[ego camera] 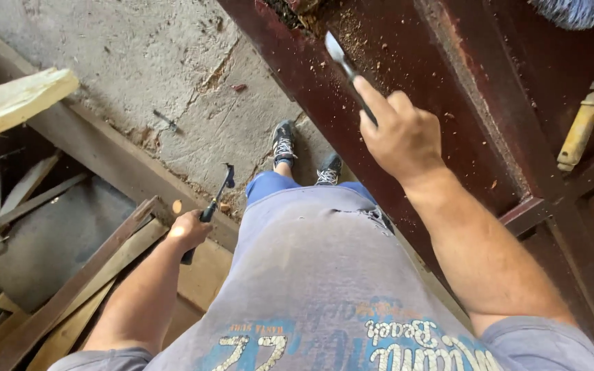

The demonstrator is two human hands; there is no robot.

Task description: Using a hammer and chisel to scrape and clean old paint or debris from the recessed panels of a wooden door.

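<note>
My right hand [400, 134] grips a chisel [344, 65] with its metal blade pointing up and left onto the edge of a dark red wooden door [462, 103], where wood chips and dust lie. Hanging low beside my hip, my left hand [188, 230] holds a dark hammer [216, 199] by its handle, head up. My grey shirt, blue shorts and dark sneakers [284, 143] show below, on the concrete floor [139, 62].
A second chisel with a yellow handle [582, 130] lies on the door at the right. A brush's blue bristles [572, 10] show at the top right. Planks and wooden frames [56, 288] are piled at the left, with a pale board [15, 99] above them.
</note>
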